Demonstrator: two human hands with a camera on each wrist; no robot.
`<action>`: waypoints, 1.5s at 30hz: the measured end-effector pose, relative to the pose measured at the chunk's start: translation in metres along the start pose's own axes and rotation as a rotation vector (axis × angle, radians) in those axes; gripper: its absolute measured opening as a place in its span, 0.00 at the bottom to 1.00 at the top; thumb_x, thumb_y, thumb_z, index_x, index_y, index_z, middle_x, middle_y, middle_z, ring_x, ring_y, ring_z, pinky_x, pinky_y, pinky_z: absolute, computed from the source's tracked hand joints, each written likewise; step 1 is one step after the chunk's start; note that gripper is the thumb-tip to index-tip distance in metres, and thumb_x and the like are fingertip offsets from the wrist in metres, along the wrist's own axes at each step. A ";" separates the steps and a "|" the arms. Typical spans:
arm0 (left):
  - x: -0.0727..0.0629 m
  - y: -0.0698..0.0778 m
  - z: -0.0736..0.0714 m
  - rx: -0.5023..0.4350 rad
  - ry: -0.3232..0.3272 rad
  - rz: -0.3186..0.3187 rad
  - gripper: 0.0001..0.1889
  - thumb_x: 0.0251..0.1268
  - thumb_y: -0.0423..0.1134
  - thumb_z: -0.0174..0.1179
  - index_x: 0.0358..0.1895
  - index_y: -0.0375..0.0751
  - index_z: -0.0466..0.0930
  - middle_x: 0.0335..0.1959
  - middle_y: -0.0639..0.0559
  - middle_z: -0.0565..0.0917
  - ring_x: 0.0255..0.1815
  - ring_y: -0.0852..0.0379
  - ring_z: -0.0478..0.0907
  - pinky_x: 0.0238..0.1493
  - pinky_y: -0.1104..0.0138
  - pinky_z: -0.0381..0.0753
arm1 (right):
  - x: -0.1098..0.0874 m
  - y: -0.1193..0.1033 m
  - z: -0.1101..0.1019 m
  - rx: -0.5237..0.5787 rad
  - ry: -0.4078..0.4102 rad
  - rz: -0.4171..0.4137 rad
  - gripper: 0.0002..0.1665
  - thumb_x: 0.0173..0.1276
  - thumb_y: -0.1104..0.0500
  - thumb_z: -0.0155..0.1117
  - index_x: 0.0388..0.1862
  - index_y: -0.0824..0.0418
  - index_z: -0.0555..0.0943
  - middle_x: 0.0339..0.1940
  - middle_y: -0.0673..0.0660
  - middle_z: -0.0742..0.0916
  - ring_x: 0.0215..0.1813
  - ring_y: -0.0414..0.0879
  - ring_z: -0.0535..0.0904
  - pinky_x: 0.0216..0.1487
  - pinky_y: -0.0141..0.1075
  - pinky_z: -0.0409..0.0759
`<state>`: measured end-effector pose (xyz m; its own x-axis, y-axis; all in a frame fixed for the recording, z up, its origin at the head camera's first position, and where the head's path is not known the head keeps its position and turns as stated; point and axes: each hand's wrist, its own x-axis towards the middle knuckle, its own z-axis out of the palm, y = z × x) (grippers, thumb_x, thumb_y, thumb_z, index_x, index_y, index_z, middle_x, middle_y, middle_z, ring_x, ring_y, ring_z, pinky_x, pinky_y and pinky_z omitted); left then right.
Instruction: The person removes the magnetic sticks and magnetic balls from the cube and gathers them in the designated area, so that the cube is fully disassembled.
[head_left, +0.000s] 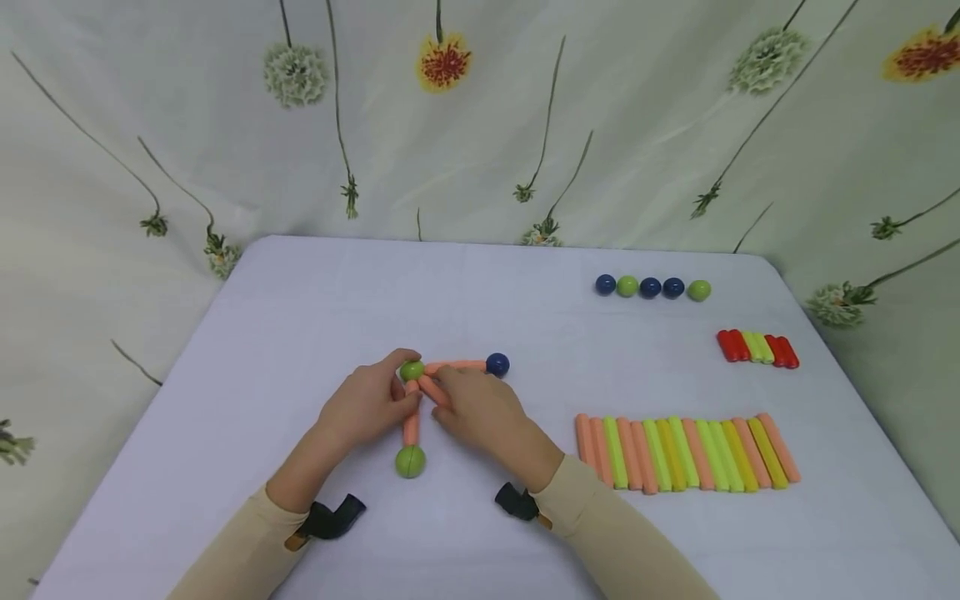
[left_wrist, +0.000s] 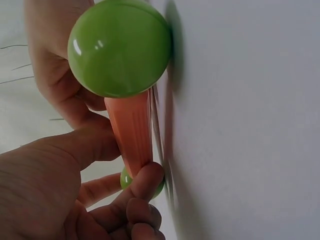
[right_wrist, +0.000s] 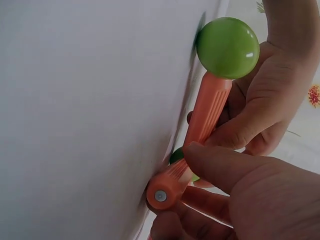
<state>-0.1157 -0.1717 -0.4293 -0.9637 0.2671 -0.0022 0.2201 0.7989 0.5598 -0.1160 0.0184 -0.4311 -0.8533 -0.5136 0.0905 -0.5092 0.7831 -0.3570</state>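
Note:
In the head view, an L-shaped piece lies on the table: a corner green ball joins an orange rod ending in a nearer green ball and another orange rod ending in a dark blue ball. My left hand holds the corner ball, its thumb beside the rod. With thumb and fingers, my right hand pinches a third orange rod, set diagonally between the other two with one end at the corner ball. The round tip of this rod's free end shows in the right wrist view.
A row of orange, green and yellow rods lies at the right. Behind it are short red and green rods and, near the back edge, several blue and green balls. A flowered cloth hangs behind the table.

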 end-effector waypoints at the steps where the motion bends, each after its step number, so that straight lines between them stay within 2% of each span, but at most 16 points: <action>1: 0.000 0.001 0.000 -0.003 0.001 0.001 0.25 0.63 0.39 0.60 0.64 0.43 0.70 0.20 0.56 0.75 0.17 0.59 0.70 0.19 0.65 0.68 | 0.000 0.000 0.001 -0.004 0.014 -0.014 0.20 0.67 0.54 0.66 0.57 0.55 0.77 0.35 0.49 0.84 0.30 0.43 0.79 0.25 0.32 0.73; 4: -0.001 0.002 0.001 -0.005 0.011 0.004 0.25 0.62 0.39 0.60 0.63 0.43 0.70 0.20 0.56 0.75 0.17 0.59 0.70 0.19 0.66 0.68 | 0.001 0.002 0.003 -0.001 0.056 -0.055 0.19 0.71 0.54 0.62 0.58 0.56 0.77 0.37 0.51 0.85 0.32 0.44 0.81 0.26 0.31 0.74; 7: -0.001 0.003 0.002 -0.009 0.018 0.009 0.25 0.61 0.38 0.61 0.63 0.43 0.71 0.20 0.56 0.76 0.18 0.59 0.70 0.20 0.65 0.68 | 0.002 0.004 0.004 0.016 0.086 -0.090 0.14 0.73 0.55 0.59 0.53 0.57 0.79 0.30 0.50 0.82 0.28 0.42 0.77 0.24 0.30 0.70; 11: 0.000 0.004 0.002 -0.015 0.019 0.017 0.24 0.61 0.38 0.61 0.62 0.42 0.71 0.20 0.56 0.76 0.18 0.59 0.70 0.20 0.65 0.69 | 0.002 0.006 0.002 0.037 0.089 -0.108 0.09 0.68 0.59 0.62 0.46 0.56 0.79 0.24 0.47 0.76 0.26 0.41 0.72 0.25 0.30 0.67; 19: 0.000 0.005 0.005 -0.008 0.024 0.012 0.24 0.60 0.38 0.60 0.61 0.44 0.72 0.19 0.56 0.76 0.17 0.60 0.70 0.19 0.66 0.69 | 0.000 0.008 -0.002 0.087 0.032 -0.076 0.13 0.62 0.63 0.63 0.46 0.56 0.78 0.25 0.46 0.74 0.27 0.41 0.71 0.27 0.30 0.66; 25: -0.001 0.006 0.007 -0.010 0.033 -0.004 0.24 0.59 0.35 0.60 0.61 0.42 0.73 0.17 0.55 0.73 0.15 0.59 0.68 0.17 0.66 0.66 | 0.001 0.010 -0.003 0.231 -0.034 -0.022 0.03 0.64 0.61 0.61 0.37 0.54 0.77 0.21 0.47 0.71 0.22 0.40 0.67 0.24 0.30 0.61; 32: 0.000 0.005 0.007 0.022 0.060 -0.020 0.24 0.60 0.36 0.59 0.62 0.42 0.72 0.17 0.55 0.73 0.14 0.59 0.67 0.15 0.67 0.64 | -0.001 0.014 -0.006 0.295 -0.036 -0.010 0.22 0.59 0.63 0.62 0.54 0.53 0.80 0.19 0.46 0.77 0.19 0.39 0.69 0.21 0.30 0.63; 38: 0.000 0.004 0.007 0.029 0.061 -0.021 0.24 0.62 0.37 0.60 0.63 0.42 0.72 0.17 0.56 0.74 0.14 0.59 0.68 0.15 0.66 0.65 | -0.008 0.015 -0.015 0.321 -0.030 0.001 0.22 0.58 0.63 0.62 0.53 0.51 0.79 0.16 0.48 0.75 0.15 0.38 0.65 0.19 0.30 0.60; 45: -0.004 0.005 0.002 0.047 0.054 -0.046 0.25 0.62 0.37 0.61 0.64 0.41 0.71 0.18 0.55 0.75 0.15 0.59 0.69 0.16 0.65 0.67 | -0.026 0.027 -0.034 0.364 0.019 -0.014 0.22 0.63 0.60 0.63 0.57 0.51 0.77 0.24 0.47 0.80 0.20 0.38 0.71 0.22 0.31 0.70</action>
<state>-0.1107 -0.1674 -0.4283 -0.9795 0.2008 0.0185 0.1809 0.8342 0.5209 -0.1115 0.0652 -0.4112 -0.8499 -0.5146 0.1136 -0.4506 0.5977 -0.6631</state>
